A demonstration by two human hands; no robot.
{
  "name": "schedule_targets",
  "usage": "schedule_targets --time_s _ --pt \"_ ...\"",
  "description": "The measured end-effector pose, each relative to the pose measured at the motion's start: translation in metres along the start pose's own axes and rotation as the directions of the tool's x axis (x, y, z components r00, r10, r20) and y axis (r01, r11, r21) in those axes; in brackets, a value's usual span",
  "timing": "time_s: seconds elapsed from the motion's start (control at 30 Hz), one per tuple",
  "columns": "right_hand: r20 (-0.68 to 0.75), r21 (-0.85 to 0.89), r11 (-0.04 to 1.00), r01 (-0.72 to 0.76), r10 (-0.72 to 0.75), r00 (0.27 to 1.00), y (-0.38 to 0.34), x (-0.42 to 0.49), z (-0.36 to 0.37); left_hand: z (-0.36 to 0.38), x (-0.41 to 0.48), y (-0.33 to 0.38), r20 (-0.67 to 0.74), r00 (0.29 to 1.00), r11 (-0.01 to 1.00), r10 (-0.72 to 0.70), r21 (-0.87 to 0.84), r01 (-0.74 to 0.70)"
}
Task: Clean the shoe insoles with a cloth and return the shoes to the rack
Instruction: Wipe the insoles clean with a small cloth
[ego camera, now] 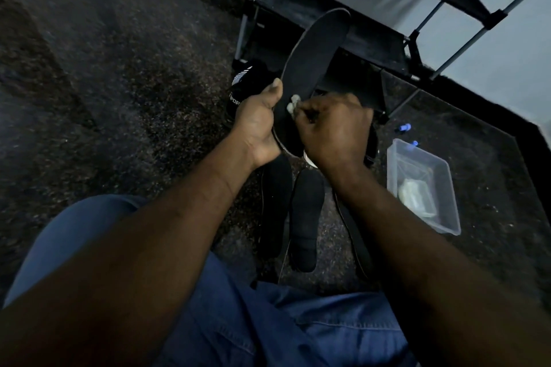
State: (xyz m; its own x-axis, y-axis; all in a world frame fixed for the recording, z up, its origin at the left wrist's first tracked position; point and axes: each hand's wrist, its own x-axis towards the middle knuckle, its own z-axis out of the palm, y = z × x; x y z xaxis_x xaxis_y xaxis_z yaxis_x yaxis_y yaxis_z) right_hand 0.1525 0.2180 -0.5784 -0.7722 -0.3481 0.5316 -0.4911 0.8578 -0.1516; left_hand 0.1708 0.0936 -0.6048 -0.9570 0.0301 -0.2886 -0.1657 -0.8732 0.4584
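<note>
The insole (316,53) is black, long and flat with a thin pale edge. It is held off the floor (119,68) and tilted, its rounded toe end pointing up toward the rack (387,48). The left hand (256,125) grips its lower part, thumb along the left edge. The right hand (334,131) is clenched round a small white cloth (293,103) pressed to the insole's face; little of the cloth shows. Both hands hide the heel end. Left of the insole stands a black shoe (244,86), partly covered, its white lettering cut off. Below the insole two more dark insoles (307,217) lie in dim light. To its right sits a clear plastic tub (447,188) holding something pale that is hard to identify.
</note>
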Motion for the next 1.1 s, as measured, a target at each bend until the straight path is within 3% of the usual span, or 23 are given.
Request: schedule_targets --time_s 0.1,0.23,0.37,0.53,0.63,0.77,0.9,1.03,1.1 --pt "-0.074 0.019 0.992 -0.124 0.126 0.989 0.008 0.018 -0.003 0.005 -0.005 -0.002 0.024 1.000 0.998 0.011 0.059 -0.013" --pt "-0.084 0.312 0.915 -0.255 0.294 0.952 -0.003 0.040 0.000 0.004 -0.007 -0.002 0.046 0.999 0.996 0.005 0.091 -0.009" --pt "-0.057 0.301 0.950 -0.082 0.104 0.993 -0.030 0.024 0.007 0.001 -0.007 -0.002 0.038 0.999 0.996 -0.016 0.094 0.012" --pt "-0.120 0.031 0.994 -0.108 0.111 0.987 -0.003 0.035 -0.001 0.003 -0.008 -0.005 0.047 0.999 0.995 0.010 0.103 -0.015" --pt "-0.114 0.102 0.981 -0.166 0.177 0.977 0.015 0.044 -0.004 0.005 -0.008 -0.006 0.051 0.998 0.993 0.040 0.106 -0.045" --pt "-0.094 0.096 0.995 0.038 -0.029 0.995 -0.002 0.031 -0.006 0.006 -0.007 -0.005 0.102 0.994 0.996 0.039 0.070 -0.046" --pt "-0.138 0.148 0.976 -0.159 0.180 0.974 0.001 0.036 -0.006 0.006 -0.009 -0.006 0.117 0.993 0.994 0.026 0.107 -0.039" --pt "-0.065 0.115 0.992 0.060 -0.053 0.996 -0.011 0.020 -0.005 0.006 -0.012 -0.006 0.100 0.995 0.996 0.030 0.080 -0.038" --pt "-0.088 0.057 0.998 -0.035 0.040 0.995 0.007 0.029 -0.007 0.010 -0.012 -0.007 0.090 0.995 0.995 0.037 0.091 -0.046"
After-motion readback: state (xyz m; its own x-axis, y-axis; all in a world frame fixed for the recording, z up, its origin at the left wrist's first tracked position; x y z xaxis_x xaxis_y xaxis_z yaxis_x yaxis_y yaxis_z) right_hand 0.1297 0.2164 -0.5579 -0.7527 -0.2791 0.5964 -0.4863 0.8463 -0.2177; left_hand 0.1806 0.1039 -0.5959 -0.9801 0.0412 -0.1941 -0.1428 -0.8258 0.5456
